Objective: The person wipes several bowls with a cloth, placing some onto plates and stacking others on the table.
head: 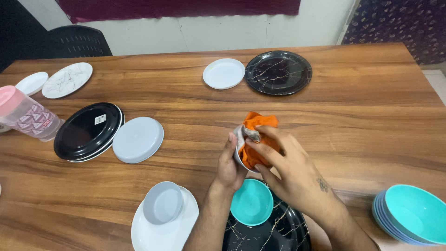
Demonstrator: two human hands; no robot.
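Nearest the camera, a black marbled plate lies at the table's front edge with a small teal bowl sitting on it. Just to its left, a white plate carries a pale grey bowl. At the right edge stands a stack of teal and lilac bowls.

Above the teal bowl, both hands work on one item. The left hand is closed around the rim of a small white bowl, held tilted off the table. The right hand has its fingers curled over an orange cloth, pressing it into that bowl; part of the cloth bunches out over the top. How much of the bowl the cloth covers cannot be judged, since the hands hide most of it.

Further left, on the wooden table, a pale grey plate touches a stack of black and white plates. A pink-lidded jug lies just beside that stack.

At the far side, a white marbled plate and a small white plate lie at the left; another white plate lies just beside a black marbled plate near the centre. A black chair stands behind the table.
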